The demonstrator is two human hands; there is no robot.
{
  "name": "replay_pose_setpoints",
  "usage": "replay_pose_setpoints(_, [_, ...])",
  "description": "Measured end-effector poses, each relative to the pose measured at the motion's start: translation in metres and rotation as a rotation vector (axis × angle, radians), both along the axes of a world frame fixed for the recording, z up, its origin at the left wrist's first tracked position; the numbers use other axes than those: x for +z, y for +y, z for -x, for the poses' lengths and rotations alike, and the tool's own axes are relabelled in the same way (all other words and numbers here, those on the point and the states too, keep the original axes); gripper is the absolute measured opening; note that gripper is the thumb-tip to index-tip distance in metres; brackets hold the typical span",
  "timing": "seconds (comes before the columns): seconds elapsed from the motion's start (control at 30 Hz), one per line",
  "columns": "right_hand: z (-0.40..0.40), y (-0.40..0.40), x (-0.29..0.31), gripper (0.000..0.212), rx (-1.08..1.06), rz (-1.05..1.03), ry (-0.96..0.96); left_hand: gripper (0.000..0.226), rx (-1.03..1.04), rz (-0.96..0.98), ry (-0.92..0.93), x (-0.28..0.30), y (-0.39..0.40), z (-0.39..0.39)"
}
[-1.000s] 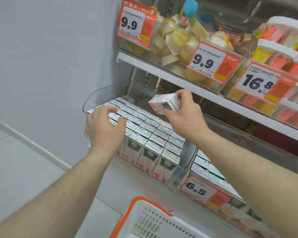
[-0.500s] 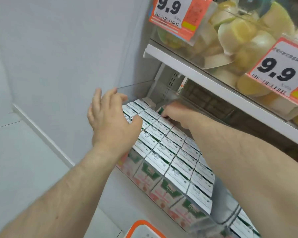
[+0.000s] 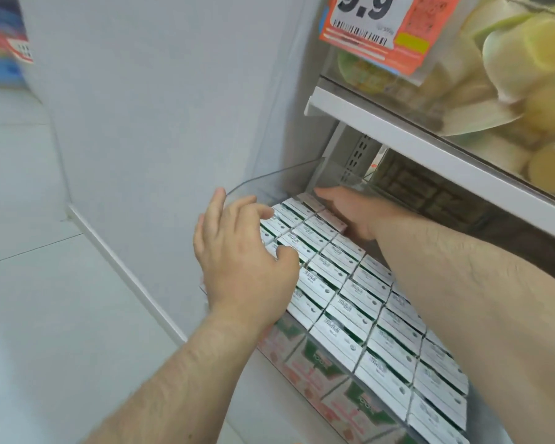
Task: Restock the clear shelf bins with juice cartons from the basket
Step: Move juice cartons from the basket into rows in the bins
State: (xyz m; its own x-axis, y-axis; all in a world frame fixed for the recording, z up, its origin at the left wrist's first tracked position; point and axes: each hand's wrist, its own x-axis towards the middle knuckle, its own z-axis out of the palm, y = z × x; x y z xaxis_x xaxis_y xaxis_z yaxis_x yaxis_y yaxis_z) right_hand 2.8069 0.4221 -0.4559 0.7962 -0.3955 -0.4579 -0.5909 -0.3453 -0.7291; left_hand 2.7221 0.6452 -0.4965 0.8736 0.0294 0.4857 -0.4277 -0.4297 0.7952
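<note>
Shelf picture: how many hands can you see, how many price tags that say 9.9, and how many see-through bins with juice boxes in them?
Hands: 2 (left hand, right hand)
Price tag reading 9.9: 1 (orange price tag)
Clear bins with juice cartons: 1 (clear bin)
Total: 4

Center frame: clear bin (image 3: 269, 181) packed w/ juice cartons (image 3: 350, 302). Left hand (image 3: 241, 261) hovers over them, fingers spread. Right hand (image 3: 350, 213) at bin's back row, touching a carton (image 3: 330, 217). Price tag (image 3: 382, 27) upper right.
</note>
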Motion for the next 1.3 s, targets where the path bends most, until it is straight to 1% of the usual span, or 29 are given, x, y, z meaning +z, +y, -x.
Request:
replay_pose_setpoints(0.03, [-0.003, 0.003, -0.001, 0.063, -0.02, 0.028, -0.001, 0.043, 0.0, 0.019, -0.002, -0.001, 0.0, 0.0])
replay_pose_setpoints(0.1, [-0.006, 0.007, -0.003, 0.068, -0.058, 0.058, -0.002, 0.042, -0.004, 0.041, -0.008, -0.003, 0.0, 0.0])
replay_pose_setpoints(0.2, [-0.009, 0.012, -0.003, 0.061, -0.063, 0.026, -0.004, 0.041, -0.002, 0.064, -0.023, -0.004, -0.001, 0.0])
replay_pose_setpoints(0.4, [-0.013, 0.015, -0.002, 0.065, -0.076, 0.03, -0.028, 0.04, 0.018, 0.092, -0.021, -0.004, -0.004, -0.001])
replay_pose_setpoints(0.63, [-0.01, 0.024, 0.0, 0.064, -0.133, -0.064, -0.093, 0.039, 0.017, 0.095, -0.016, -0.004, -0.004, 0.0])
replay_pose_setpoints(0.7, [-0.008, 0.024, 0.0, 0.071, -0.129, -0.094, -0.083, 0.039, 0.02, 0.096, -0.017, -0.004, -0.004, -0.001])
replay_pose_setpoints(0.77, [-0.003, 0.02, -0.001, 0.072, -0.138, -0.108, -0.082, 0.038, 0.02, 0.097, -0.02, -0.003, -0.004, -0.002])
replay_pose_setpoints(0.8, [0.0, 0.018, -0.001, 0.076, -0.138, -0.118, -0.085, 0.038, 0.018, 0.098, -0.021, -0.003, -0.004, -0.002])
replay_pose_setpoints(0.83, [0.005, 0.017, 0.0, 0.066, -0.137, -0.123, -0.094, 0.038, 0.015, 0.098, -0.021, -0.003, -0.003, -0.002])
replay_pose_setpoints(0.87, [0.009, 0.015, 0.002, 0.064, -0.132, -0.116, -0.09, 0.037, 0.009, 0.098, -0.019, -0.003, -0.003, -0.002])
replay_pose_setpoints(0.93, [0.021, 0.007, 0.006, 0.073, -0.144, 0.013, -0.031, 0.036, -0.003, 0.104, -0.014, -0.001, -0.001, -0.001])
replay_pose_setpoints(1.0, [0.033, 0.002, 0.013, 0.097, -0.141, 0.188, 0.08, 0.034, -0.012, 0.11, -0.002, 0.0, 0.0, -0.001])
replay_pose_setpoints(1.03, [0.038, 0.001, 0.015, 0.106, -0.109, 0.208, 0.153, 0.034, -0.016, 0.113, 0.003, 0.0, 0.0, 0.0])
replay_pose_setpoints(1.07, [0.042, -0.001, 0.018, 0.11, -0.057, 0.196, 0.225, 0.033, -0.022, 0.116, 0.009, 0.001, 0.0, 0.0])
replay_pose_setpoints(1.1, [0.045, -0.002, 0.021, 0.105, -0.024, 0.157, 0.271, 0.032, -0.028, 0.116, 0.014, 0.001, 0.0, 0.0])
replay_pose_setpoints(1.17, [0.052, 0.003, 0.025, 0.094, 0.01, -0.017, 0.298, 0.033, -0.031, 0.115, 0.014, 0.0, -0.001, 0.0])
replay_pose_setpoints(1.2, [0.054, 0.002, 0.025, 0.093, -0.007, -0.087, 0.29, 0.033, -0.029, 0.119, 0.008, 0.0, -0.001, -0.001])
replay_pose_setpoints(1.27, [0.058, -0.004, 0.02, 0.101, -0.045, -0.111, 0.254, 0.033, -0.027, 0.133, 0.004, -0.001, 0.0, -0.001])
replay_pose_setpoints(1.3, [0.062, -0.006, 0.019, 0.106, -0.06, -0.08, 0.261, 0.033, -0.029, 0.139, 0.007, -0.001, 0.0, -0.001])
